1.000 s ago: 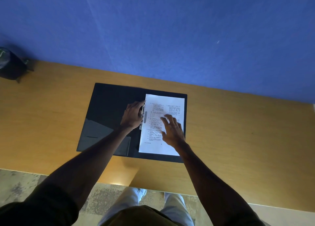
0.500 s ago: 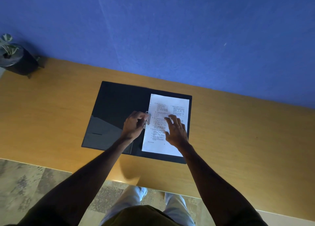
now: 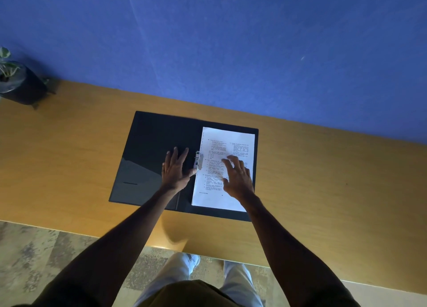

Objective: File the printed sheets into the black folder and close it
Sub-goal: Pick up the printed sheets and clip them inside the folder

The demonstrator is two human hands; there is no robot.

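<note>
While the black folder [image 3: 157,149] lies open on the desk [image 3: 323,191], the left hand [image 3: 176,171] rests flat with fingers spread on its inner cover, and the right hand [image 3: 238,178], fingers apart, presses the printed sheets [image 3: 227,142].

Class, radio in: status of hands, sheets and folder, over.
Left hand open, flat on black folder. Right hand open on printed sheets. Folder lying open. Nothing in the way.

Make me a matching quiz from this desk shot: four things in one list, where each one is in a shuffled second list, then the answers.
1. printed sheets
2. left hand
3. potted plant
4. metal clip

A. far left of the desk
B. spread flat on the folder's bare left half
C. at the folder's spine
D. on the folder's right half

Pairs: 1-D, 2-B, 3-A, 4-C
</note>
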